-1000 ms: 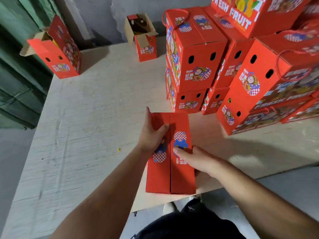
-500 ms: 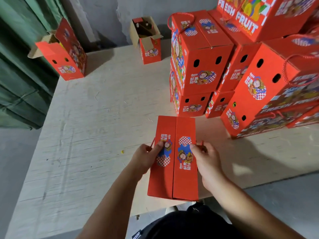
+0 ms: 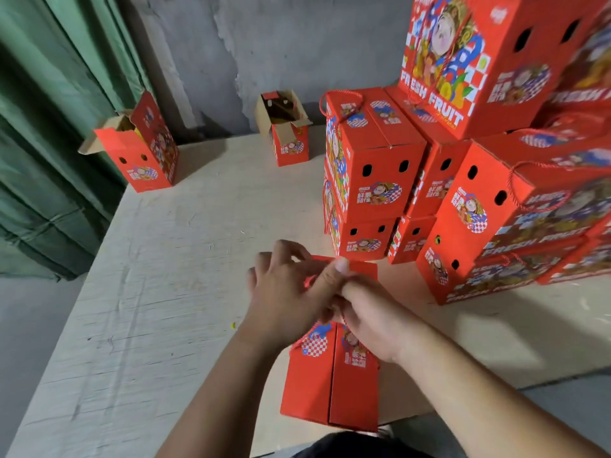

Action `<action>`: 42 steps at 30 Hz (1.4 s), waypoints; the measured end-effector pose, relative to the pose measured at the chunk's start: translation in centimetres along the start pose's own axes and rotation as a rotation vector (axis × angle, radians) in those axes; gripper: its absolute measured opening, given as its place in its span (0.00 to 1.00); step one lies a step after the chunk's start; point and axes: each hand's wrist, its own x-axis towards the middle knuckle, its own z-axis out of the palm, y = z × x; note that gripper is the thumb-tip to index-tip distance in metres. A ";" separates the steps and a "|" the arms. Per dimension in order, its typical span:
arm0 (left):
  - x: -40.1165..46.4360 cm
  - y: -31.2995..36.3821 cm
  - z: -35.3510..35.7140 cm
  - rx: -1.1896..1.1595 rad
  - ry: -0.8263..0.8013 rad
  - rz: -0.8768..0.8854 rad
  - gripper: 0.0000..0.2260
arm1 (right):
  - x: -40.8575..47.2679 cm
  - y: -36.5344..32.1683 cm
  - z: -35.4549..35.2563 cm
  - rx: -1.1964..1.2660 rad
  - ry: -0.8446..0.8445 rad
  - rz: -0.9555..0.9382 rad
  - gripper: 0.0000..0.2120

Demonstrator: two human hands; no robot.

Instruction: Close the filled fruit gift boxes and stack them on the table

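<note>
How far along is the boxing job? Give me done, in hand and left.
Done: closed boxes stand stacked at the right of the table. In hand: the left hand and right hand meet over the near box, whose top flaps are down. Left: two open boxes, one by the curtain, one by the wall.

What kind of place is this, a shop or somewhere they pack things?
Most likely a plain packing room or storeroom, not a shop. Red fruit gift boxes are stacked on a bare wooden table, two open boxes wait at the back, and the wall is rough concrete.
</note>
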 end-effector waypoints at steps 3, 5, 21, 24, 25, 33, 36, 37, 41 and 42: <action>0.3 -1.3 -1.2 -0.766 0.320 -0.186 0.18 | 0.9 -5.4 -0.8 0.126 0.009 -0.020 0.10; 0.4 -3.0 -1.6 -0.918 0.492 -0.255 0.09 | 1.0 -9.3 -1.1 0.253 0.018 -0.137 0.10; -1.0 -3.5 3.7 -0.938 0.212 -0.359 0.22 | 1.0 -20.7 3.2 -0.108 -0.040 -0.275 0.14; -1.7 -4.8 5.8 -1.269 -0.105 -0.527 0.32 | 0.8 -20.4 4.1 -0.180 -0.067 -0.133 0.14; -1.8 -5.3 6.5 -1.374 -0.197 -0.514 0.33 | 0.7 -20.5 4.4 -0.156 -0.086 -0.117 0.14; 2.9 -2.1 6.6 -1.496 -0.184 -0.336 0.38 | -1.0 -23.8 5.7 -0.290 -0.059 -0.516 0.09; 6.6 1.5 3.9 -1.540 -0.269 -0.279 0.36 | -1.9 -25.4 5.4 -0.509 -0.067 -0.611 0.09; 7.9 2.7 3.1 -1.549 -0.288 -0.266 0.36 | -2.0 -25.9 5.3 -0.642 -0.022 -0.643 0.11; 13.3 6.7 0.5 -1.551 -0.245 -0.211 0.35 | -2.2 -27.6 3.9 -1.285 0.350 -0.782 0.21; 14.6 7.9 -0.4 -1.546 -0.219 -0.200 0.36 | -2.0 -27.9 3.2 -1.459 0.459 -0.778 0.25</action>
